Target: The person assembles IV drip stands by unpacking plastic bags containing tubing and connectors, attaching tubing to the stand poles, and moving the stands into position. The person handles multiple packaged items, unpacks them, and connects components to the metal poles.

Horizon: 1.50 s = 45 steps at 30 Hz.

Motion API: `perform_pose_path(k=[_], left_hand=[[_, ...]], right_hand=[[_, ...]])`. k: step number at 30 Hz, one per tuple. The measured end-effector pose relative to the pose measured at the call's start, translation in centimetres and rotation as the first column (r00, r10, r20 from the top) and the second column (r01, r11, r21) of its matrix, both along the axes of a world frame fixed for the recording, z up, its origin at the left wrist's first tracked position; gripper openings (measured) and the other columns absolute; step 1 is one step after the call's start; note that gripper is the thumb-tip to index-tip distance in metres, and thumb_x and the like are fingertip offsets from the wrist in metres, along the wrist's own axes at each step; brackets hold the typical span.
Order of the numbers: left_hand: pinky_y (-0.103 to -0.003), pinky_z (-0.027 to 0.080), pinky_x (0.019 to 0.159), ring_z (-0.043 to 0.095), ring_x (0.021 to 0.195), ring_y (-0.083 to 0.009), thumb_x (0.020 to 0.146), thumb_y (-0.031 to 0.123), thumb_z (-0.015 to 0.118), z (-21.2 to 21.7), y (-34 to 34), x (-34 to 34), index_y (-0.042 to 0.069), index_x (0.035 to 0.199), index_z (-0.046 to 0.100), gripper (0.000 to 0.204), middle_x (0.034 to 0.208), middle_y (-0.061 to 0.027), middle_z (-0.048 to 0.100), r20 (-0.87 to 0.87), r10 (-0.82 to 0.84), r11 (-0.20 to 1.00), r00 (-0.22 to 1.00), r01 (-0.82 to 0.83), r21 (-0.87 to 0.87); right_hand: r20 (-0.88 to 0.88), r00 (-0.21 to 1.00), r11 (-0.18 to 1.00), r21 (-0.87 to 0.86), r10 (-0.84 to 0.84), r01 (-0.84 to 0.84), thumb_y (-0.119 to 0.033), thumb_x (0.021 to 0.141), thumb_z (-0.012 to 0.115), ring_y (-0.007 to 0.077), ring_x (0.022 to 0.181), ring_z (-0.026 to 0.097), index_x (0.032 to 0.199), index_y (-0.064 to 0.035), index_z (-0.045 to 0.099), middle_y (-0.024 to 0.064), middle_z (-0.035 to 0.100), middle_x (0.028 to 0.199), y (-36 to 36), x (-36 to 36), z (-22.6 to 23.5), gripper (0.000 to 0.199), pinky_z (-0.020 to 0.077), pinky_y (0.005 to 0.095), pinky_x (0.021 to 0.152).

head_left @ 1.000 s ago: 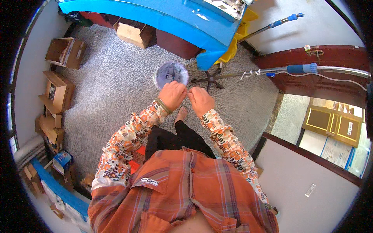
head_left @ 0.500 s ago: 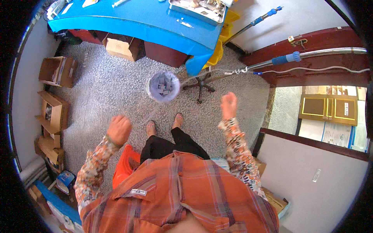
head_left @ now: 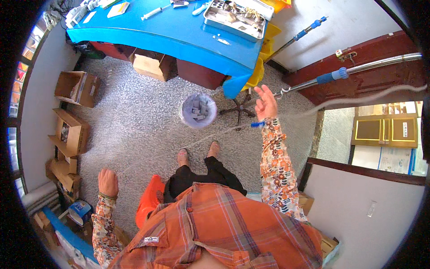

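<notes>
My left hand [head_left: 108,183] is closed in a fist at the lower left. From it a thin, pale cord [head_left: 206,140] runs taut across my feet toward my right wrist, faint and blurred near the fist. My right hand [head_left: 266,105] is raised at the centre right with its fingers apart, and I see nothing in it. Just below that hand, beside the wrist, is a small blue clip [head_left: 257,124] on the cord. Past the wrist a thicker, blurred whitish stretch goes on to the right edge. A metal pole [head_left: 380,62] with a blue grip ends in a white hook near my right fingertips.
Ahead stands a blue-covered table [head_left: 170,33] bearing a metal instrument tray [head_left: 237,20] and a syringe [head_left: 156,13]. A lined waste bin [head_left: 198,110] with grey pieces and a wheeled chair base [head_left: 238,110] are before my feet. Cardboard boxes [head_left: 71,132] line the left wall; an orange plastic seat [head_left: 150,197] is beside me.
My left hand has drawn back down and left, stretching the cord across. My right hand has lifted and spread its fingers. The blue clip has come left to my wrist. The view has shifted slightly.
</notes>
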<state>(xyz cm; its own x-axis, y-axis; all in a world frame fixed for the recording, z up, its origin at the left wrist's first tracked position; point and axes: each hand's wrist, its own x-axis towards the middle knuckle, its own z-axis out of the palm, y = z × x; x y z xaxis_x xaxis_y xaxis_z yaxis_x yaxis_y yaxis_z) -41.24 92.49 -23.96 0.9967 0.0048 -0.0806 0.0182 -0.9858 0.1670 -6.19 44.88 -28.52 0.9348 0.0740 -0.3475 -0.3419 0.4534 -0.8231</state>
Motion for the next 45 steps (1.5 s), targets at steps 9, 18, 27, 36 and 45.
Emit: perform_pose_path(k=[9,18,27,36,45], left_hand=[[-0.041,0.033,0.062,0.042,0.072,-0.0329,0.073,0.006,0.048,-3.9,4.6,-3.8,0.003,0.071,0.041,0.008,0.071,-0.0139,0.044,0.033,0.165,0.986,0.986,-0.165,-0.006],[-0.041,0.035,0.061,0.043,0.071,-0.0328,0.075,0.006,0.048,-6.0,6.4,3.8,0.002,0.072,0.042,0.008,0.071,-0.0142,0.046,0.151,-0.034,0.999,0.988,0.038,-0.023],[-0.042,0.036,0.061,0.044,0.071,-0.0332,0.074,0.006,0.048,-6.5,-0.9,12.3,0.002,0.071,0.044,0.006,0.07,-0.0146,0.046,0.223,-0.239,0.962,0.945,0.262,-0.08],[-0.042,0.036,0.063,0.044,0.07,-0.0331,0.072,0.004,0.05,-2.7,-18.5,17.5,0.003,0.07,0.044,0.006,0.069,-0.0141,0.046,0.383,-0.365,0.838,0.848,0.479,-0.261],[-0.039,0.036,0.06,0.044,0.067,-0.0316,0.071,0.006,0.051,1.7,-33.8,18.8,0.003,0.07,0.043,0.008,0.068,-0.0123,0.046,0.459,-0.505,0.667,0.73,0.668,-0.329]], right_hand=[[-0.019,0.969,0.895,0.387,0.247,-0.22,-0.048,0.084,0.027,0.0347,0.096,0.051,0.084,-0.0011,0.06,0.0162,0.06,0.084,0.4,-12.0,1.4,0.058,0.0354,0.0454,0.087],[0.05,0.94,0.817,0.511,-0.339,0.268,-0.044,0.082,0.042,0.0218,0.068,0.049,0.106,-0.0051,0.049,0.0083,0.056,0.076,-0.5,-21.8,6.7,0.046,0.039,0.0388,0.074],[0.198,0.733,0.71,-0.183,-0.651,0.68,-0.016,0.083,0.052,0.0154,0.064,0.051,0.105,-0.0072,0.047,0.0031,0.053,0.076,-4.9,-25.8,7.0,0.025,0.0434,0.0279,0.062],[0.291,0.808,0.555,-0.606,-0.512,0.57,-0.025,0.086,0.045,0.0106,0.07,0.053,0.089,-0.0065,0.051,0.0061,0.059,0.081,-13.3,-28.3,6.6,0.019,0.0419,0.0254,0.062],[0.245,0.941,0.23,-0.926,-0.234,0.299,-0.019,0.082,0.045,0.0275,0.055,0.056,0.088,-0.005,0.052,0.0127,0.057,0.067,-18.8,-29.0,6.0,0.016,0.0435,0.0372,0.051]])
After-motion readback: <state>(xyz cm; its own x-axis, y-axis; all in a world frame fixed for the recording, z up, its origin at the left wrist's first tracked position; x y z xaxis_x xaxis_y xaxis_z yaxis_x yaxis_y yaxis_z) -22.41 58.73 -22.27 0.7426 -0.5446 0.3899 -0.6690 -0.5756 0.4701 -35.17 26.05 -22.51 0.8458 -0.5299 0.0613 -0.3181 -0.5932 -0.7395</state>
